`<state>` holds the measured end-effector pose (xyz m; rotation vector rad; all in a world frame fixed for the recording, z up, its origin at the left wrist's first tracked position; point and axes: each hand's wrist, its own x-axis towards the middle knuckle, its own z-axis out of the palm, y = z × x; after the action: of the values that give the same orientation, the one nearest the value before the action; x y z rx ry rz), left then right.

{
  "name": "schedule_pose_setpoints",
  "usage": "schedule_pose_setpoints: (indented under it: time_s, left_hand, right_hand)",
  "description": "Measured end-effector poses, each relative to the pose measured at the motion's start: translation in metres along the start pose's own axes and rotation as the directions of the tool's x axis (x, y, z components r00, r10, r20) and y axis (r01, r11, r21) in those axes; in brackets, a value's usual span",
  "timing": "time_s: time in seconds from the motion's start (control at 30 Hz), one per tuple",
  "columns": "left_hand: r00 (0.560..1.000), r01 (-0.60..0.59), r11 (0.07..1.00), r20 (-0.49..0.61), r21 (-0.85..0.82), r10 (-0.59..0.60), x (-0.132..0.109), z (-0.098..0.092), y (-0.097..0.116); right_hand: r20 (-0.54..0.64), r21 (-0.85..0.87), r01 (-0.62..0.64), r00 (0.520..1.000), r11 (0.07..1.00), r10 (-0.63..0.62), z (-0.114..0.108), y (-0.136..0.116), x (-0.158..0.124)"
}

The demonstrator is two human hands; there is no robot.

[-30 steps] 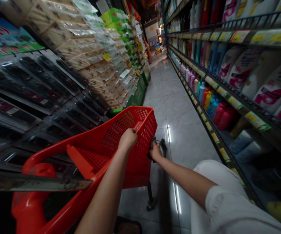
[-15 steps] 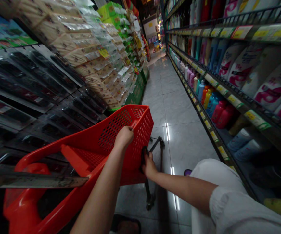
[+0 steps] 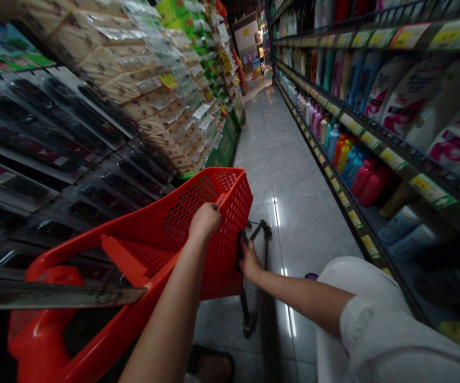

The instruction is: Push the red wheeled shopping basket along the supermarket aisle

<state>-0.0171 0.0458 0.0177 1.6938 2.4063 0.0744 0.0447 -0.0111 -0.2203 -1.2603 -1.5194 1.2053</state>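
Observation:
A red plastic shopping cart [image 3: 222, 250] with a perforated basket stands in front of me, angled across the aisle. My left hand [image 3: 206, 219] is closed over the near upper rim of the basket, its fingers wrapped round the edge. Lower down, beside the basket's outer wall, my right hand [image 3: 250, 261] has its fingers closed on a small black object [image 3: 241, 249]. Whether that object touches the cart I cannot tell, and its kind is not clear. At the left, a metal bar [image 3: 74, 296] runs to the cart's handle end.
Shelves with shampoo bottles [image 3: 401, 96] and colourful bottles [image 3: 345, 154] line the right side. Stacked tissue packs [image 3: 134, 80] and hanging black packaged goods [image 3: 46, 122] fill the left. A grey tiled floor [image 3: 285, 154] runs down the aisle. One cart wheel [image 3: 249, 323] shows below the basket.
My right hand and the black object have shifted slightly to the right and up along the basket's wall. My left hand stays on the rim. The view has shifted a little.

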Motion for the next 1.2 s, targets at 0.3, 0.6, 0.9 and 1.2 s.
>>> schedule_pose_setpoints:
  time_s: [0.3, 0.6, 0.9, 1.2]
  left_hand:
    - [1.0, -0.015, 1.0, -0.004, -0.024, 0.015, 0.001, 0.0, -0.015]
    - [1.0, -0.022, 0.999, -0.003, -0.038, 0.022, 0.0, 0.004, -0.009]
    - [1.0, -0.016, 0.999, -0.015, -0.04, 0.015, 0.008, 0.006, -0.013]
    - [1.0, -0.029, 0.994, -0.014, -0.108, 0.027, 0.0, 0.001, -0.006]
  right_hand:
    - [0.173, 0.216, -0.089, 0.984, 0.972, 0.051, 0.014, -0.04, -0.077]
    - [-0.029, 0.12, 0.056, 0.998, 0.991, -0.052, -0.029, -0.08, 0.016]
    - [0.397, -0.02, 0.384, 0.851, 0.923, -0.345, -0.032, -0.052, -0.055]
    - [-0.071, 0.025, 0.195, 0.979, 0.98, -0.193, -0.047, -0.079, 0.045]
